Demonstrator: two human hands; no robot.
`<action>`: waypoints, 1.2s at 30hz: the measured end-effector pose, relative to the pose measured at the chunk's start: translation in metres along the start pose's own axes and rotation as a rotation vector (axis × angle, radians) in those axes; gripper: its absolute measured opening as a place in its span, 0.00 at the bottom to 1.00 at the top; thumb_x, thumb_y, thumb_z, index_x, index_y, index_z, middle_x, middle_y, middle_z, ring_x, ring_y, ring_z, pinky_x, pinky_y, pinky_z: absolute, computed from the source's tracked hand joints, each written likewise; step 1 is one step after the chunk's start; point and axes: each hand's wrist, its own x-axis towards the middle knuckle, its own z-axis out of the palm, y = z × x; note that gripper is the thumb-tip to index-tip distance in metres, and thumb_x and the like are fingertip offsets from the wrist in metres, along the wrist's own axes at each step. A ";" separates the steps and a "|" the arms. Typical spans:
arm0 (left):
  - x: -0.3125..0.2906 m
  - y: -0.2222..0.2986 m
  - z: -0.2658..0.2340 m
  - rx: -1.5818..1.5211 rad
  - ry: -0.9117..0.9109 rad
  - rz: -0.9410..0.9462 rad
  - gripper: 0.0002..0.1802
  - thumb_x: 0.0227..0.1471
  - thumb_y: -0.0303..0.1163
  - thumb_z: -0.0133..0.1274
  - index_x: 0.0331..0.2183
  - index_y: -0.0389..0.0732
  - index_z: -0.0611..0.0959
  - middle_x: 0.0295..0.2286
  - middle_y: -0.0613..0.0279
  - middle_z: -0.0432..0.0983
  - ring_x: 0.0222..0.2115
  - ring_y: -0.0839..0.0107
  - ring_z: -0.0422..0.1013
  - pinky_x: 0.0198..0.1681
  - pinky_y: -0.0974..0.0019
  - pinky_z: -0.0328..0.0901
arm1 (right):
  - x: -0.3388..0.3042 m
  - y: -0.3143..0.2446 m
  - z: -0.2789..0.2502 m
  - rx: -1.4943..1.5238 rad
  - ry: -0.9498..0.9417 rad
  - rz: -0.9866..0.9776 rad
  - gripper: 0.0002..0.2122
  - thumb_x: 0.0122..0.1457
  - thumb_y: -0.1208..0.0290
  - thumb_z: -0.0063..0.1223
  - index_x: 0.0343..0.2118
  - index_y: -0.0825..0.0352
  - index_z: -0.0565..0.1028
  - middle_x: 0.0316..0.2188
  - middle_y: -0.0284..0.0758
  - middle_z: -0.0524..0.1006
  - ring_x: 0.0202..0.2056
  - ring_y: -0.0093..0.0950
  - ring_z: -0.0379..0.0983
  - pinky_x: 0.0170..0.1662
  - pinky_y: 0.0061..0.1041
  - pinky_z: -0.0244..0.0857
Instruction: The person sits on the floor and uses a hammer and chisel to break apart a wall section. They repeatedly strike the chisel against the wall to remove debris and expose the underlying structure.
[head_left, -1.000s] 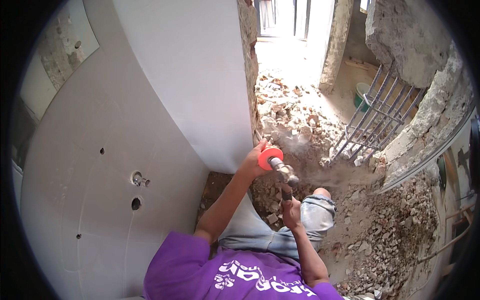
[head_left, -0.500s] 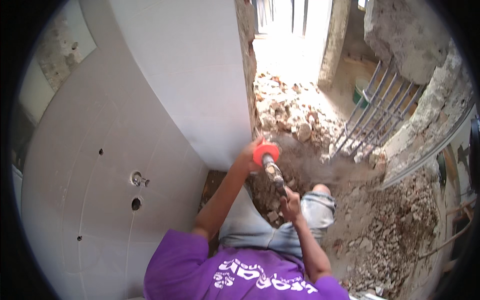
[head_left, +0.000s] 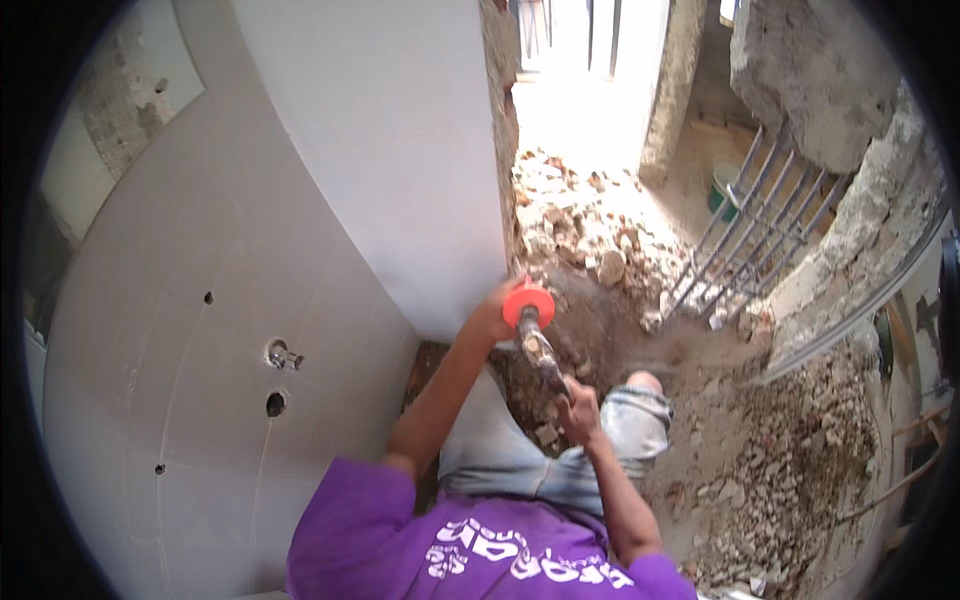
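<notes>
My left hand (head_left: 488,318) is closed round a chisel at the foot of the white wall panel's broken edge. The chisel's round orange-red hand guard (head_left: 528,303) faces up at me; its lower end is hidden behind guard and hand. My right hand (head_left: 578,412) grips the dark handle of a hammer. The worn metal hammer head (head_left: 538,348) lies in line with the guard, at or just over the chisel's top; whether they touch, I cannot tell. My bent knee (head_left: 640,410) in faded jeans is right of the hammer, above broken rubble.
Broken masonry (head_left: 575,215) covers the floor ahead, toward a bright doorway. A rusty rebar grid (head_left: 750,235) juts out below a concrete chunk (head_left: 810,80). More rubble (head_left: 780,490) spreads at right. A tiled wall (head_left: 200,380) with a pipe fitting (head_left: 283,355) stands left. Behind the rebar is a green bucket (head_left: 722,190).
The hammer has shifted slightly left and its tilt has changed a little. The guard and my left hand have barely moved. The view has moved slightly.
</notes>
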 end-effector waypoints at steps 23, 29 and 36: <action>0.007 -0.014 -0.004 -0.205 0.069 0.029 0.11 0.60 0.35 0.38 0.31 0.41 0.71 0.25 0.63 0.71 0.27 0.69 0.72 0.34 0.63 0.71 | -0.047 -0.043 -0.007 0.263 0.170 0.047 0.25 0.55 0.43 0.47 0.27 0.69 0.67 0.16 0.31 0.64 0.19 0.20 0.60 0.21 0.21 0.54; 0.020 -0.015 -0.027 -0.259 0.010 -0.011 0.15 0.61 0.43 0.36 0.33 0.42 0.70 0.27 0.61 0.72 0.28 0.64 0.73 0.35 0.56 0.72 | 0.005 -0.084 -0.013 0.383 0.219 -0.743 0.11 0.48 0.70 0.59 0.29 0.66 0.67 0.18 0.34 0.67 0.20 0.27 0.64 0.23 0.25 0.57; 0.034 -0.022 -0.061 -0.159 -0.103 -0.018 0.12 0.61 0.39 0.40 0.34 0.41 0.71 0.26 0.65 0.70 0.28 0.73 0.70 0.34 0.67 0.69 | -0.025 0.002 0.014 0.013 0.011 0.126 0.28 0.58 0.42 0.40 0.24 0.70 0.66 0.12 0.38 0.60 0.18 0.23 0.58 0.21 0.30 0.54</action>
